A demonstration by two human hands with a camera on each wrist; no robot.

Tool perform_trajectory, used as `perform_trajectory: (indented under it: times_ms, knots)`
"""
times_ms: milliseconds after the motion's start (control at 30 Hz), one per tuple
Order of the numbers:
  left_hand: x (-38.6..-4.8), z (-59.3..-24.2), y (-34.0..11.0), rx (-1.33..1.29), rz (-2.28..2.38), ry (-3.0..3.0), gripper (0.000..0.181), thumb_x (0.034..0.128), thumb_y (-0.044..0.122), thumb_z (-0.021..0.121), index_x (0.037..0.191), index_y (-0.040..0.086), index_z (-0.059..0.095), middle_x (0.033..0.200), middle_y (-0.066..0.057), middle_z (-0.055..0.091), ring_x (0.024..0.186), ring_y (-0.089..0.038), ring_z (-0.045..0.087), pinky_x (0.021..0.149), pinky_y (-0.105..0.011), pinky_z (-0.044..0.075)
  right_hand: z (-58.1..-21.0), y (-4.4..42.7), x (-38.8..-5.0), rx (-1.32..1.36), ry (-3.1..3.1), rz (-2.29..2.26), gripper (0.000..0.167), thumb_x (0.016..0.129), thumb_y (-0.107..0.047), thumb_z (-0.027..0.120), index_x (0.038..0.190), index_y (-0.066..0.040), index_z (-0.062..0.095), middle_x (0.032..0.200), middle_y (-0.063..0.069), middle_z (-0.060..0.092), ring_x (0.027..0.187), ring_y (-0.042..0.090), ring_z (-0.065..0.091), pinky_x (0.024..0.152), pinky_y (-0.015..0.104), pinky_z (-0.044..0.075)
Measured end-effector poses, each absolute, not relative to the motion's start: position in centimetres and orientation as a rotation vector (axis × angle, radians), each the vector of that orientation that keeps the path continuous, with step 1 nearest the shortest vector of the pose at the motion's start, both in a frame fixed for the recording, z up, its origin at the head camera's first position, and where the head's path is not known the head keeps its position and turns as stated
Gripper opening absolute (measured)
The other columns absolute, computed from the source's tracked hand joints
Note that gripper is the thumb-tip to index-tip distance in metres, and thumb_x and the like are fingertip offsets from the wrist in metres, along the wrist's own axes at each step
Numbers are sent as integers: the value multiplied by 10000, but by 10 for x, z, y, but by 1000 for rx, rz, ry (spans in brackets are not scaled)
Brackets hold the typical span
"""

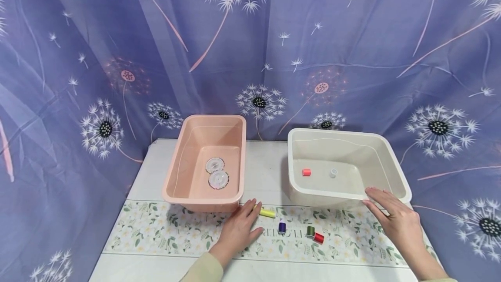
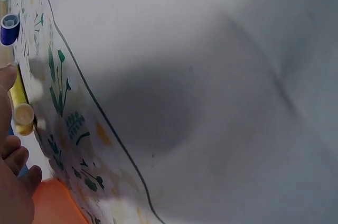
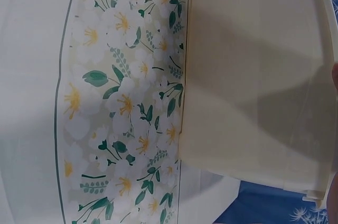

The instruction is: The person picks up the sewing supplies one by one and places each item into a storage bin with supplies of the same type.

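Note:
My left hand (image 1: 239,225) lies palm-down on the patterned cloth with its fingers stretched out. Its fingertips are beside a long yellow cylinder (image 1: 268,213), which shows a round pale end in the left wrist view; whether they touch is unclear. To its right are a dark blue thread spool (image 1: 282,228), a green thread spool (image 1: 311,232) and a red thread spool (image 1: 318,238), the last two side by side. My right hand (image 1: 399,216) has its fingers over the near rim of a white bin (image 1: 348,196). Inside lie a coral spool (image 1: 306,172) and a white spool (image 1: 333,172).
A pink bin (image 1: 203,201) stands at the left, holding two clear pin wheels (image 1: 218,179) with coloured pin heads round their edges. A blue-purple dandelion curtain (image 1: 274,55) hangs behind the table (image 1: 266,164) and along its sides.

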State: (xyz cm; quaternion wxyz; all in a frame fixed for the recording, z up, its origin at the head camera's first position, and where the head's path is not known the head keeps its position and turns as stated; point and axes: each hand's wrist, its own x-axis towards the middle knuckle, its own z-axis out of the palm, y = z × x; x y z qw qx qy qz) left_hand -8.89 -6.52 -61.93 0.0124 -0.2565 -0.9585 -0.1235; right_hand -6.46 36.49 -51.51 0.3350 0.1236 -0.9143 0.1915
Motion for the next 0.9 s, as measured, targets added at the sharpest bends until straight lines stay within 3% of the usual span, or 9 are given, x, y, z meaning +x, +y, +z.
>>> perform_trajectory:
  times_ms: [467,900]
  knots:
    - [-88,-621,-66,-794,-413,-3031,746,1007,500,713,1613,130,483,1634,-78,504,1501,-253,488,1253,-443,405,-515,364,-66,322,-2384,483,720,1025,-717,479,1174,-106,829,1132,147,802,1300,-306,283,1061,-65,226]
    - [-86,-624,-69,-786,-421,-2976,633,1018,432,724,1546,120,567,1535,-59,613,1398,-205,599,1186,-409,492,-515,364,-65,309,-2381,506,734,1022,-716,488,1166,-80,824,1118,181,795,1306,-310,323,1059,-69,223]
